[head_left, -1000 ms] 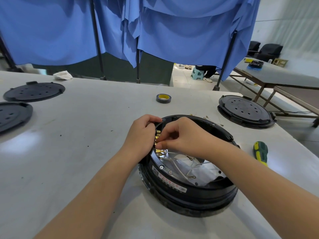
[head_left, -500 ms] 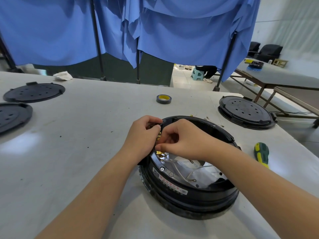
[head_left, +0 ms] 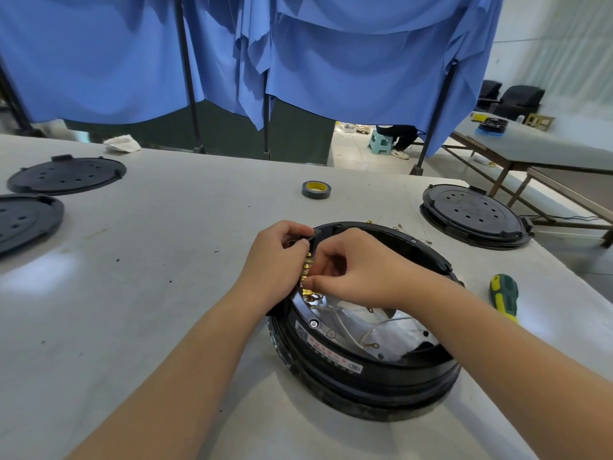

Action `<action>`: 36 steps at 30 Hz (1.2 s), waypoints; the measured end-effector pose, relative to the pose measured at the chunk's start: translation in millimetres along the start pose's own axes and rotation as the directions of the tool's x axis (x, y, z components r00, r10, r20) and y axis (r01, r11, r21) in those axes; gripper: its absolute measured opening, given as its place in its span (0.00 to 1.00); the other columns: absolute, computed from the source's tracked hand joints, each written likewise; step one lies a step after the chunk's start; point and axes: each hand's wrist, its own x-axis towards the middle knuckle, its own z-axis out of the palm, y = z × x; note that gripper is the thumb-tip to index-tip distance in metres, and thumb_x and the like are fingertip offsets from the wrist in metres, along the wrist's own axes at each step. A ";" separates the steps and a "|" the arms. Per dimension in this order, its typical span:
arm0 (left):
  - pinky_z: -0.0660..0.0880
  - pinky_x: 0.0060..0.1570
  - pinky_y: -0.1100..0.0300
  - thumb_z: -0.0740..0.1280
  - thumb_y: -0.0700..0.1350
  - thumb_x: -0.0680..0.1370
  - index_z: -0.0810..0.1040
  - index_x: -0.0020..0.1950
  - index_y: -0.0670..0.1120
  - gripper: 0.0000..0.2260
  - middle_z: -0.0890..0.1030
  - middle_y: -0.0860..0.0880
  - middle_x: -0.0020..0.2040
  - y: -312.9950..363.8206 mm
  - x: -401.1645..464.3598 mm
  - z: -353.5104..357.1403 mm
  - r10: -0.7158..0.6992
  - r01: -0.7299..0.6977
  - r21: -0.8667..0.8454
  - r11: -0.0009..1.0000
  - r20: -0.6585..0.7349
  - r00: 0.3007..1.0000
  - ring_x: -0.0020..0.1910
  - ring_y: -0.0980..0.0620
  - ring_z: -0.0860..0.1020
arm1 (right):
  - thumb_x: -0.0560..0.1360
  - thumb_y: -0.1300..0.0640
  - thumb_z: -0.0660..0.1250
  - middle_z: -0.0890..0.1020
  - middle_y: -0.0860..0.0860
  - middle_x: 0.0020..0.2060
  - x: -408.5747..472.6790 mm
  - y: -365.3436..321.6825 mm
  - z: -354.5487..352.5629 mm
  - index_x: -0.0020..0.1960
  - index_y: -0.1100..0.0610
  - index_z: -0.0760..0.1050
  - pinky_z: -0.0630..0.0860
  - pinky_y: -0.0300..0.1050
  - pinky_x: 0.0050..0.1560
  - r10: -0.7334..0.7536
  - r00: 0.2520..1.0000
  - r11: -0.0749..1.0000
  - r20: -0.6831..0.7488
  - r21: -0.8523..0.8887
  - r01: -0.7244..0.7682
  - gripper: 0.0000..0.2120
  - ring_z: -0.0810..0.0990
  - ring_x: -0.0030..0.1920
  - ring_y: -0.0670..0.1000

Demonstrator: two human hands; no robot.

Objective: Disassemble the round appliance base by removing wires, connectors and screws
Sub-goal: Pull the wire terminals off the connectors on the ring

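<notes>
Both hands pinch brass connectors, strip vertical on base rim.

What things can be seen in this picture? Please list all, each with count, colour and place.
appliance base: 1, black, table centre
brass connectors: one row, gold, at base's left rim
loose wires: several, pale, inside base
round covers: 3, black, two at far left, one at far right
tape roll: 1, grey with yellow core, beyond base
screwdriver: 1, green and yellow, right of base
curtains: blue, behind table
table: 1, white
left hand: grips base rim
right hand: pinches at connectors
</notes>
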 end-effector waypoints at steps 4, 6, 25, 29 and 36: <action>0.73 0.45 0.67 0.64 0.37 0.77 0.81 0.50 0.51 0.10 0.83 0.53 0.48 -0.2 0.6 -0.1 0.001 -0.001 0.012 1.000 0.002 1.000 0.49 0.58 0.80 | 0.70 0.57 0.75 0.80 0.42 0.26 -3.2 4.9 -7.5 0.36 0.54 0.81 0.69 0.29 0.31 0.025 0.999 0.998 -0.023 0.053 -0.024 0.05 0.75 0.28 0.38; 0.73 0.46 0.66 0.64 0.37 0.77 0.81 0.50 0.51 0.10 0.83 0.53 0.49 -0.3 0.3 -0.4 -0.002 0.002 0.015 1.000 0.004 1.000 0.49 0.58 0.80 | 0.70 0.54 0.75 0.80 0.41 0.27 -2.2 6.4 -7.8 0.37 0.51 0.81 0.70 0.30 0.33 0.019 0.999 0.999 -0.044 0.044 -0.017 0.05 0.76 0.30 0.38; 0.71 0.35 0.76 0.64 0.38 0.79 0.80 0.47 0.55 0.11 0.83 0.56 0.46 -0.2 -0.4 -1.5 -0.020 0.020 0.001 1.000 0.021 1.000 0.43 0.62 0.80 | 0.76 0.50 0.69 0.82 0.46 0.32 4.0 10.9 -47.6 0.40 0.49 0.81 0.74 0.32 0.33 0.107 0.775 0.986 -0.623 0.164 -0.005 0.07 0.76 0.30 0.40; 0.71 0.34 0.77 0.63 0.38 0.79 0.80 0.47 0.55 0.12 0.83 0.56 0.46 0.2 -1.4 -1.4 -0.027 0.027 -0.007 1.000 0.020 0.999 0.44 0.61 0.80 | 0.77 0.53 0.68 0.84 0.47 0.32 2.9 7.6 -76.0 0.45 0.55 0.81 0.78 0.34 0.35 0.194 0.769 0.939 -0.609 0.343 0.035 0.06 0.80 0.30 0.43; 0.72 0.41 0.69 0.63 0.38 0.79 0.80 0.48 0.55 0.11 0.83 0.56 0.48 0.7 -2.2 -1.9 -0.031 0.031 0.004 1.000 0.023 0.999 0.47 0.59 0.80 | 0.76 0.52 0.69 0.79 0.47 0.30 16.2 32.6 -113.4 0.44 0.54 0.81 0.72 0.35 0.27 0.264 0.666 0.927 -0.697 0.373 0.023 0.07 0.71 0.24 0.42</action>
